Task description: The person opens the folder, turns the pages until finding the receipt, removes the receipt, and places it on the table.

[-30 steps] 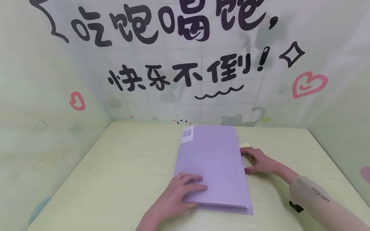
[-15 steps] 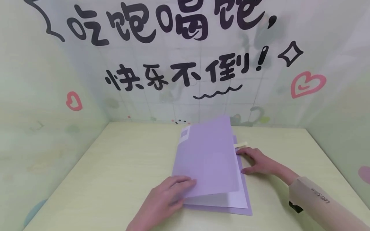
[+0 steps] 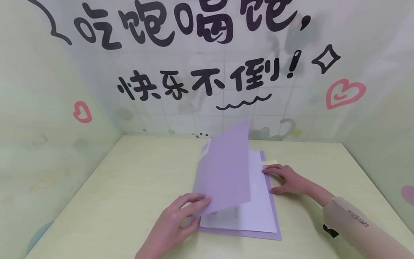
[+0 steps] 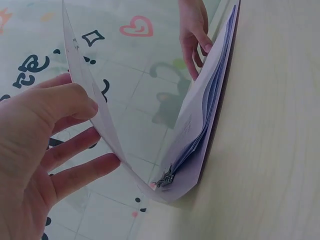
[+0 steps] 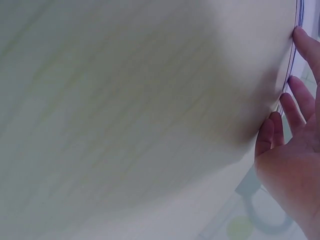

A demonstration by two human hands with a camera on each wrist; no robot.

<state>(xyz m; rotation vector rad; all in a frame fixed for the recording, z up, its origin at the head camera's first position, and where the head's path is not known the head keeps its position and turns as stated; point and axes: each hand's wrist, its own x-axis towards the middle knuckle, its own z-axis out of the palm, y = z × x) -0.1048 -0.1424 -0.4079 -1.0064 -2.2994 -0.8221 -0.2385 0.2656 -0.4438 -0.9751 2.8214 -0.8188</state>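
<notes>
A purple folder [image 3: 226, 180] stands half open on the table, its spine to the left and its front cover raised. White sheets [image 3: 258, 201] lie inside, and a metal clip [image 4: 166, 177] shows near the spine in the left wrist view. My left hand [image 3: 173, 223] pinches the cover by its lower edge, near the spine. Along the folder's right edge rest the fingertips of my right hand [image 3: 288, 180], thumb apart from the fingers. Just above that hand a pale yellow strip [image 3: 269, 163] sticks out past the folder's edge.
The pale wooden table [image 3: 136, 172] extends on both sides of the folder. A printed cloth wall [image 3: 161, 118] with black lettering stands behind it, and side walls close in left and right. A small dark object [image 3: 331, 231] shows beneath the right sleeve.
The folder's front cover has swung up and leftward from nearly flat, baring the white sheets. My left hand has moved left with it, while my right hand has stayed at the right edge.
</notes>
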